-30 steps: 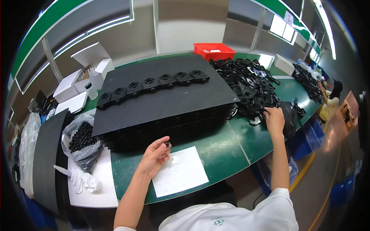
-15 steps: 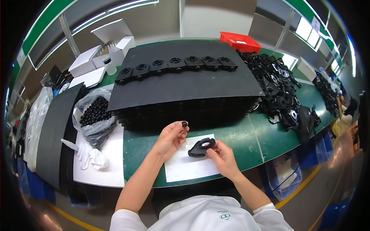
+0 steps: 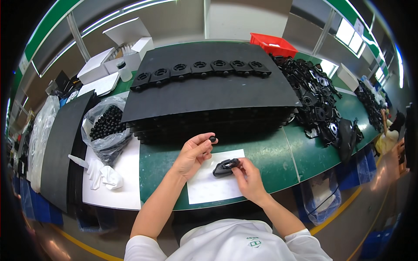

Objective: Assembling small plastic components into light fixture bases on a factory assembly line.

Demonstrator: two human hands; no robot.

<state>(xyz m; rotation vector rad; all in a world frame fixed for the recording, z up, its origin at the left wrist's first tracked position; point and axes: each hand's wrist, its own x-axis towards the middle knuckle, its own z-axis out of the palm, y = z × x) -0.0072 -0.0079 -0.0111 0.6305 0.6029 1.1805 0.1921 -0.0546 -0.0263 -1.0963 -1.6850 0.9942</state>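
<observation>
Small black ball (image 3: 212, 139) in left grip (image 3: 192, 155), tilted black ringed part (image 3: 222, 171) in right grip (image 3: 251, 179)

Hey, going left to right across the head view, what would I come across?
Clear plastic sheeting, tall dark board, plastic bag of black balls, left hand pinching a small round black piece, black ringed part, right hand gripping that part, heap of black parts, farther dark heap.

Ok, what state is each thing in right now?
Left hand: pinching a small black ball
Right hand: gripping a black ringed part
Seven black parts: lined up on the black board
Plastic bag: open, black balls showing
White box: open, lid raised
Bottle: upright, capped
Red bin: open
White sheet: flat
White cloth: crumpled
</observation>
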